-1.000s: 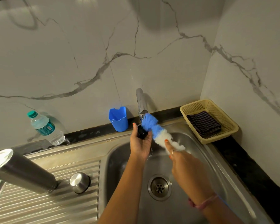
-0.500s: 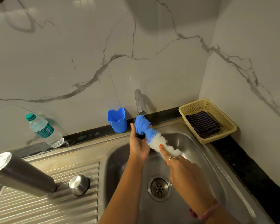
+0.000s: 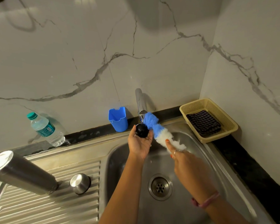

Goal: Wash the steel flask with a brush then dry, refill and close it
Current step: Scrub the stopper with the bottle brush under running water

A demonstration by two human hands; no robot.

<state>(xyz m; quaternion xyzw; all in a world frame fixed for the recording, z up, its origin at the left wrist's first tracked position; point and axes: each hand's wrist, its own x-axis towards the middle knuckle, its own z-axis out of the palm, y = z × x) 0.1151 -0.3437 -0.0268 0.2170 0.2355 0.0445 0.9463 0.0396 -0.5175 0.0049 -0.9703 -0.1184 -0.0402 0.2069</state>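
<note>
Steel drainboard (image 3: pixel 38 207) bears flask (image 3: pixel 22 172) and steel cap (image 3: pixel 79 183).

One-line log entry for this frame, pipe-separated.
step: scrub stopper under tap | left hand: holds black stopper | right hand: grips brush | steel flask: on drainboard

One flask (image 3: pixel 22 172), one steel cap (image 3: pixel 79 183), one black stopper (image 3: pixel 141 130), one brush (image 3: pixel 160 133), one water bottle (image 3: pixel 44 129), one blue cup (image 3: pixel 118 118), one basket (image 3: pixel 223 113), one cloth (image 3: pixel 203 123), two hands: left (image 3: pixel 140 143), right (image 3: pixel 187 162).
</note>
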